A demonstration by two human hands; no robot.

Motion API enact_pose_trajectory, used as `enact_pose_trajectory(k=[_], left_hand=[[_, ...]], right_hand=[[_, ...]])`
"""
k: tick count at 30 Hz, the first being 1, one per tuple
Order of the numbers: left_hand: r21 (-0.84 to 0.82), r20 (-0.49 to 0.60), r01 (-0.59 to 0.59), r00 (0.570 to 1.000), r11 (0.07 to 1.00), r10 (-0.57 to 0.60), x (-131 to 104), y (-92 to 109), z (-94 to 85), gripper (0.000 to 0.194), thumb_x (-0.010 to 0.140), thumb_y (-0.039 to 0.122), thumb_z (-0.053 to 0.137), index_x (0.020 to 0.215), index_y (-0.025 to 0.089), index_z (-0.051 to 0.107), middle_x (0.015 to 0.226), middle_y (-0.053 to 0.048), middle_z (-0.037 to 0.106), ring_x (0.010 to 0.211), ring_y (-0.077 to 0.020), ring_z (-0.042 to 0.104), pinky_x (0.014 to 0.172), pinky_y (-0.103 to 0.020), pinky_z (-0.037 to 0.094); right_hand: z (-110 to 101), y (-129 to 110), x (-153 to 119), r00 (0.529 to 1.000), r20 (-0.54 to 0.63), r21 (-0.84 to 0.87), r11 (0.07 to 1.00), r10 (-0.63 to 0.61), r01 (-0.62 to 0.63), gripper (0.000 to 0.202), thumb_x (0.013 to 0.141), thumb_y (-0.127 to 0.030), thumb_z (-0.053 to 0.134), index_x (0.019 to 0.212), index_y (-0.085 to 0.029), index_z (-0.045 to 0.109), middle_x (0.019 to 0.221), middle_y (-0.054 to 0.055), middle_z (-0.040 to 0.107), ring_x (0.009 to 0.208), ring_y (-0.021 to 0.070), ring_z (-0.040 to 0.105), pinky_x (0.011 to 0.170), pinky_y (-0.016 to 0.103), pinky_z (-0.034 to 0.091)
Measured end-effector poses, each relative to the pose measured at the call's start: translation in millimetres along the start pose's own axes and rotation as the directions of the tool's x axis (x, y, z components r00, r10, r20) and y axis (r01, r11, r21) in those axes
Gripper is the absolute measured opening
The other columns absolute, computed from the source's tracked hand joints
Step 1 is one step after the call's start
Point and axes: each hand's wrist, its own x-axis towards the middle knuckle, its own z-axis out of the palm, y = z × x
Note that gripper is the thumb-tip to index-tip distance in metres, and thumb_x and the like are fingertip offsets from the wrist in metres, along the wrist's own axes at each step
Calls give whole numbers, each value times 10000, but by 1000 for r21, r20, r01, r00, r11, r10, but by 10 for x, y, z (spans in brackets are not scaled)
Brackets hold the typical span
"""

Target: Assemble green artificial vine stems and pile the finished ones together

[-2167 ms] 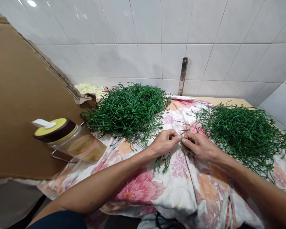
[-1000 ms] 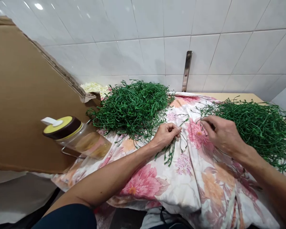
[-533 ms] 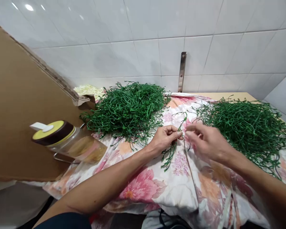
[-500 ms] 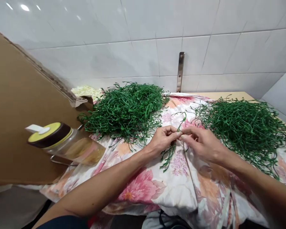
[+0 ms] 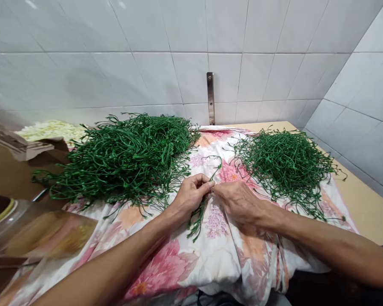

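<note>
My left hand (image 5: 191,194) pinches a small bunch of thin green stems (image 5: 197,221) at the middle of the view; the stems hang below its fingers and a few curl up above them. Fingertips of my right hand (image 5: 238,199) are pressed together beside the left thumb, at the same bunch; what they grip is too small to make out. A large heap of green stems (image 5: 127,157) lies to the left on a floral cloth (image 5: 166,272). Another, smaller heap (image 5: 287,161) is on the right.
Pale yellow-white pieces (image 5: 52,129) lie at the back left, behind a cardboard box (image 5: 9,157). A clear jar (image 5: 41,229) stands out at the lower left. Behind is a tiled wall with a metal bracket (image 5: 210,97).
The view has turned to the right, so everything appears further left. My right hand has rolled so its back shows more, its fingers closer together. My left hand still pinches the stems.
</note>
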Motion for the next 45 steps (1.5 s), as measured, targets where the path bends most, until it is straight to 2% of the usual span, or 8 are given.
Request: enact_pose_trajectory(k=[10, 15, 21, 25, 27, 29, 34, 45], left_hand=[[-19, -158, -10, 987, 1000, 7, 214, -136, -57, 285, 690, 369, 781, 592, 158, 616, 552, -3, 577, 529, -104, 469, 515, -224, 330], [-325, -28, 96, 993, 941, -111, 215, -117, -90, 365, 716, 461, 818, 753, 136, 657, 682, -33, 661, 527, -97, 547, 521, -222, 418], [-448, 91, 201, 980, 871, -179, 144, -60, -77, 262, 853, 361, 727, 841, 108, 660, 821, -88, 707, 561, -119, 643, 549, -253, 521], [-493, 130, 180, 983, 851, -132, 117, -38, -59, 214, 834, 297, 752, 871, 110, 653, 917, -114, 720, 676, -151, 699, 647, -295, 567], [-508, 116, 132, 990, 851, -85, 104, -35, -44, 240, 799, 297, 789, 874, 110, 657, 892, -105, 714, 723, -153, 700, 706, -296, 564], [-502, 92, 88, 995, 860, -48, 95, -34, -33, 282, 768, 331, 817, 870, 114, 668, 858, -84, 702, 741, -142, 684, 748, -289, 548], [-328, -23, -44, 999, 944, 38, 85, -18, -46, 292, 780, 404, 787, 874, 137, 715, 746, -6, 631, 628, -84, 545, 621, -223, 439], [-249, -125, -95, 990, 964, 65, 62, 35, -38, 308, 804, 443, 741, 831, 156, 633, 634, 6, 613, 553, -105, 542, 571, -239, 436]], right_hand=[[11, -420, -108, 948, 168, 105, 961, -272, 257, 141, 846, -111, 488, 732, -193, 499, 651, -30, 527, 555, 102, 392, 542, 247, 252], [-302, -243, -15, 981, -195, 99, 995, 23, -4, 253, 1030, -276, 452, 947, -171, 667, 773, 31, 675, 632, 132, 569, 617, 249, 436], [-983, 430, 7, 800, -598, -423, 830, 46, -364, 399, 976, -313, 532, 1303, -105, 628, 1180, 222, 680, 1083, 365, 635, 905, 514, 514], [-1139, 390, -64, 733, -680, -448, 793, -2, -413, 470, 946, -362, 585, 1329, -91, 599, 1354, 281, 575, 1222, 439, 551, 989, 580, 456], [-1045, 221, -67, 745, -662, -250, 912, 84, -326, 303, 971, -362, 552, 1157, -163, 684, 1077, 165, 710, 905, 303, 674, 830, 462, 538], [-860, 44, -46, 881, -411, 29, 970, 233, -243, 260, 969, -392, 562, 1042, -193, 712, 876, 78, 726, 685, 208, 650, 637, 343, 530], [-304, -150, 36, 969, 53, 336, 909, 243, -246, 274, 954, -399, 586, 1028, -169, 715, 885, 56, 738, 744, 175, 651, 670, 290, 486], [-43, -193, 63, 941, 70, 575, 757, 332, -311, 248, 912, -395, 631, 834, -161, 658, 689, 3, 629, 605, 129, 539, 553, 245, 389]])
